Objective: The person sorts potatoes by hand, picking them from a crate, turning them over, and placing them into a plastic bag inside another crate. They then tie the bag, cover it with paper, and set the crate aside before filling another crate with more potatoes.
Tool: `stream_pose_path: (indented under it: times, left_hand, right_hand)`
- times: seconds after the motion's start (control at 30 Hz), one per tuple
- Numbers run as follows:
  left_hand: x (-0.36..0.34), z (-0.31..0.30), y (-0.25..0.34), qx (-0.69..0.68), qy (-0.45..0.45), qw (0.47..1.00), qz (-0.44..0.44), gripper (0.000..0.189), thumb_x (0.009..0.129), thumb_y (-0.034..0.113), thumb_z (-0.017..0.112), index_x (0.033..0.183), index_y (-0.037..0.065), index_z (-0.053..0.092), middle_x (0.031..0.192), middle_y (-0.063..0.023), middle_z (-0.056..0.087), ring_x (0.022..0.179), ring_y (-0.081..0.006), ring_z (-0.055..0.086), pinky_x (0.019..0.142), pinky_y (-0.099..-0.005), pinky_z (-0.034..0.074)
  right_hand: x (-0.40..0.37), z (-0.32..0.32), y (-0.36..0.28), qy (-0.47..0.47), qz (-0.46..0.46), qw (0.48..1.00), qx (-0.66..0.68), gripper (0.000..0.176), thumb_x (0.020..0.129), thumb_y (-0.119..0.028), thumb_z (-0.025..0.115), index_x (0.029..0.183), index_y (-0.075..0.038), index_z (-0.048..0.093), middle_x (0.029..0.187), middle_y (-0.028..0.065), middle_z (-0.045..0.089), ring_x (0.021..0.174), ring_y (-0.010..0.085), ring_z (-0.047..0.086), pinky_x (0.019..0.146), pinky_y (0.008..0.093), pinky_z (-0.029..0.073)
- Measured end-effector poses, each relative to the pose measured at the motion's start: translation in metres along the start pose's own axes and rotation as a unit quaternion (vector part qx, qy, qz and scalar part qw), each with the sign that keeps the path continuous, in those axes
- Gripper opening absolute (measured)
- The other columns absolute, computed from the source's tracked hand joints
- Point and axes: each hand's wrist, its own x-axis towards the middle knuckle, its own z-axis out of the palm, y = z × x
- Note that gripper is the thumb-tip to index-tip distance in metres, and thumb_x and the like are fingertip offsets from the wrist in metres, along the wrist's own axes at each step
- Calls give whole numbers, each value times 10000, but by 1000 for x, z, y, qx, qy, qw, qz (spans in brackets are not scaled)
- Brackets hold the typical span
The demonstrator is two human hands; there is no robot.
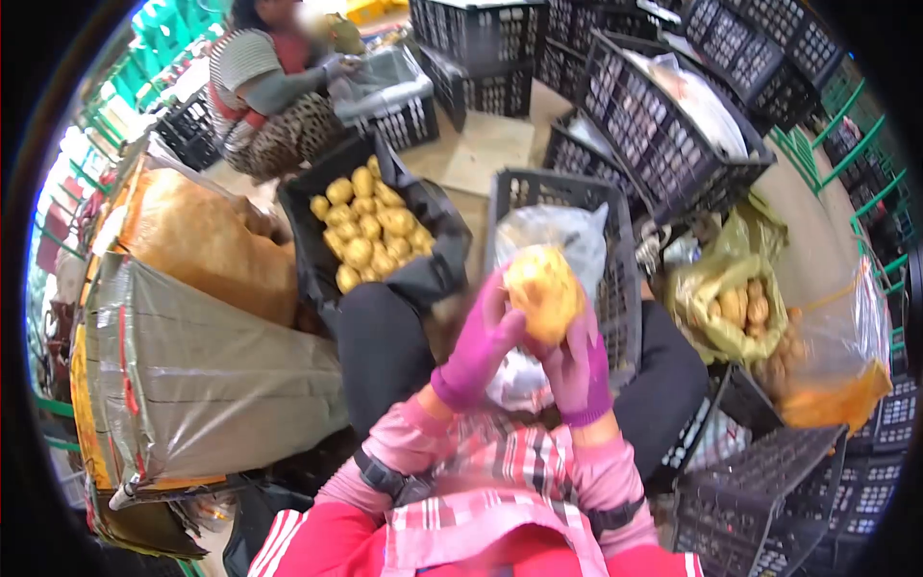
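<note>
A large yellow potato [544,291] is held up in front of my body, over the near part of a black plastic crate. My left hand [480,341], in a pink-purple glove, grips its left side. On the lower right, my right hand [581,370], gloved the same way, closes round it too. Under the potato, the crate [630,317] has clear plastic bags [567,231] in it. To the left of my hands stands a black-lined container [437,221] with many yellow potatoes [370,226] in it.
Left is a large wrapped box [221,375] with brownish contents. An open olive sack of potatoes [740,313] stands at right. Black crates [663,125] are stacked behind and lie at lower right [755,490]. A person [264,91] crouches at upper left beside a lined crate [389,101].
</note>
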Motion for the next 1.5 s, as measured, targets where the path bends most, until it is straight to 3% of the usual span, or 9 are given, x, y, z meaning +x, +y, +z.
stream_pose_path:
  times: [0.4, 0.57, 0.7, 1.03, 1.13, 1.2, 1.27, 1.43, 1.5]
  left_hand:
    - [1, -5, -16, 197, -25, 978, 59, 845, 712, 21, 815, 1426, 56, 363, 1348, -96, 471, 1258, -206, 479, 1030, -342, 422]
    - [-3, -13, -29, 283, -39, 955, 76, 840, 686, -22, 781, 1416, 54, 374, 1377, -85, 474, 1292, -193, 456, 1076, -339, 375]
    - [-10, -15, -16, 197, -15, 979, -51, 861, 671, 24, 813, 1412, 67, 376, 1343, -68, 508, 1241, -178, 497, 1038, -337, 413]
    - [-22, -16, -23, 443, 18, 896, 25, 859, 693, 181, 812, 1414, 65, 360, 1255, -199, 563, 1078, -395, 607, 850, -425, 520]
    - [-24, -27, -11, 432, -73, 899, 1, 816, 694, 126, 809, 1387, 60, 383, 1264, -165, 564, 1097, -334, 622, 894, -388, 515]
    - [-10, -44, -12, 310, 13, 950, -43, 825, 699, 120, 810, 1396, 64, 372, 1245, -127, 561, 1097, -266, 605, 909, -363, 504]
    - [16, -83, -27, 260, 100, 960, -5, 853, 712, 138, 812, 1418, 74, 337, 1194, -81, 539, 1092, -173, 543, 922, -329, 485]
    - [101, -220, -14, 553, 242, 790, -104, 800, 802, 325, 736, 1430, 46, 327, 1225, -235, 544, 1059, -326, 615, 905, -374, 499]
    - [125, -281, -27, 756, 42, 634, -159, 697, 859, 376, 670, 1404, 36, 399, 1254, -297, 540, 1087, -415, 602, 929, -415, 492]
  right_hand:
    - [30, 12, -1, 51, -150, 951, -265, 503, 980, -250, 559, 1368, 47, 441, 1349, 171, 526, 1276, 266, 495, 1070, 321, 366]
    - [54, 11, -1, 97, -44, 966, -237, 401, 1001, -303, 499, 884, 35, 682, 752, 95, 681, 705, 162, 625, 731, 342, 500]
    - [71, -10, 4, 12, 82, 971, -224, 423, 1003, -324, 485, 897, 34, 684, 805, 100, 693, 740, 153, 634, 743, 300, 493]
    - [79, 1, 23, -113, -60, 858, -498, 258, 970, -231, 481, 926, -54, 664, 944, 137, 716, 877, 283, 697, 753, 354, 536]
    - [96, -20, 46, 53, 255, 959, -114, 385, 989, -339, 510, 862, -12, 668, 813, 117, 713, 680, 220, 674, 648, 336, 535]
    - [91, -19, 70, 11, 99, 977, -190, 413, 979, -363, 535, 923, 20, 680, 798, 84, 691, 614, 174, 630, 601, 307, 523]
    - [83, -8, 59, 16, 217, 969, -120, 338, 974, -301, 579, 1078, 10, 661, 881, 51, 684, 710, 104, 624, 656, 225, 504]
    - [66, -51, 98, 72, 232, 966, -94, 304, 966, -242, 604, 1159, -10, 636, 959, 53, 685, 772, 103, 630, 693, 233, 509]
    - [64, -60, 99, 60, 225, 967, -102, 303, 966, -235, 605, 1167, -10, 634, 961, 54, 684, 772, 103, 628, 702, 237, 509]
